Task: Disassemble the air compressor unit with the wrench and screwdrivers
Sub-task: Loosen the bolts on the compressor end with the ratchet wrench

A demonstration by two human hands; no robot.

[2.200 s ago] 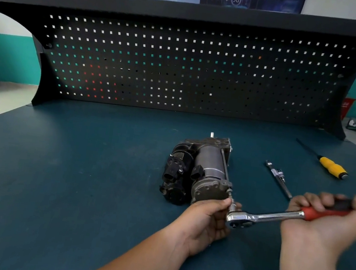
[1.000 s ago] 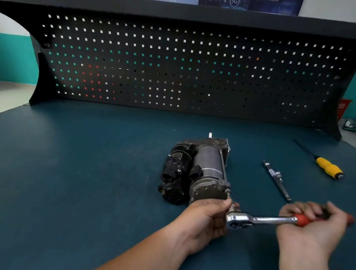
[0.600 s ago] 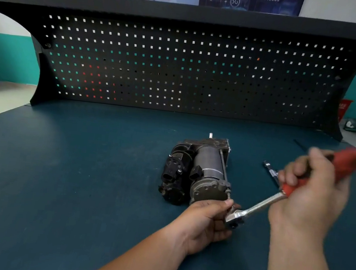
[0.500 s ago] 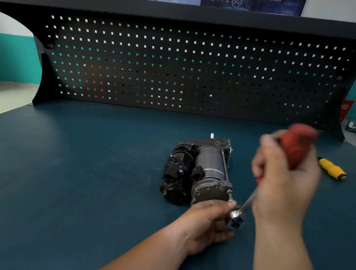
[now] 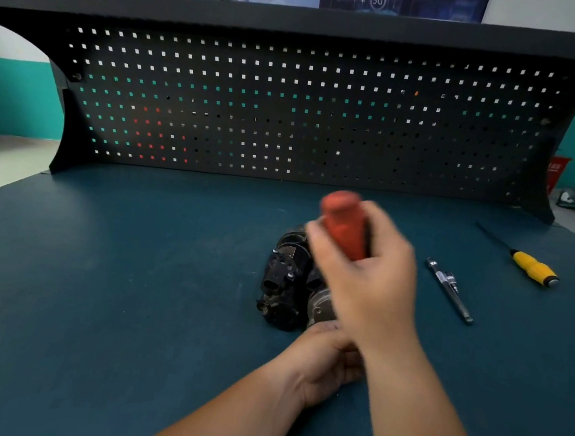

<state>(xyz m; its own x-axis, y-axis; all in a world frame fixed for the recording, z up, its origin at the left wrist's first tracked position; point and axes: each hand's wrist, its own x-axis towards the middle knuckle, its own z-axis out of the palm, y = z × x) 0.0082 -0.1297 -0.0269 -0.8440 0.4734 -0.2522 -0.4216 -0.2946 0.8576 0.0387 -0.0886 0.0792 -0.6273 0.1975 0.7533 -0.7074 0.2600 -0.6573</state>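
Teal bench top (image 5: pixel 87 302) under a black pegboard (image 5: pixel 291 117), and the air compressor unit (image 5: pixel 283 282) lies mid-bench, its long axis running away from the camera. At the unit's near end the left hand (image 5: pixel 322 363) is tucked in with fingers curled toward the housing. The other wrist crosses over those fingers, so I cannot tell whether it grips the unit, pinches a fastener or merely braces. Above the unit, the right hand (image 5: pixel 368 285) is wrapped tight round the red handle of the wrench (image 5: pixel 345 225). The handle is tipped up and blurred, and the wrench head is hidden below the hand. Right of the unit a slim metal tool (image 5: pixel 449 292) lies loose, and farther right again sits a yellow-handled screwdriver (image 5: pixel 533 269), neither one touched. My read is that this is the bolt-loosening step at the unit's near end. It looks early in the teardown, since the housing seems whole. The next move calls for a steadied unit, the head seated square on its fastener and a stroke that clears the housing. A crooked seat could let the wrench slip off.
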